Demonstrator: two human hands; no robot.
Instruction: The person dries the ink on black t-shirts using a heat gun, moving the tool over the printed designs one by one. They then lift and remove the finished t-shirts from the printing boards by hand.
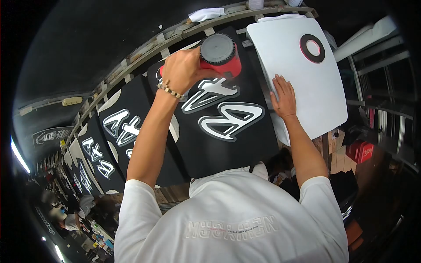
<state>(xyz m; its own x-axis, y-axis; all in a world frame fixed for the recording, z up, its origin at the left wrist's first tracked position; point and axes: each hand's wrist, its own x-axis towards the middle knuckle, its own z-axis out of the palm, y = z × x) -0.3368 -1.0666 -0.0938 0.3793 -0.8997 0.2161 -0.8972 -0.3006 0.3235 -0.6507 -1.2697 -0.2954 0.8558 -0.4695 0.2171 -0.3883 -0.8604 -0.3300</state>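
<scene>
My left hand [182, 68] is wrapped around a red tool with a round, ribbed grey end cap, which looks like a heat gun [218, 49]. The cap faces up at me, so the other end is hidden. It is held over a black T-shirt panel [228, 153] printed with white, grey-edged lettering [230, 120]. Flat on the left edge of a large white board [311, 96] rests my right hand [285, 95], fingers stretched out and holding nothing. Farther up that board lies a black roll of tape [312, 48] with a pinkish rim.
More black printed panels [120, 127] stand in a row to the left. A wooden rail [131, 65] runs behind them, with a white cloth [206, 14] on it. Metal racking [386, 74] and a red stool-like object [360, 151] are at right. Another person [72, 221] is at lower left.
</scene>
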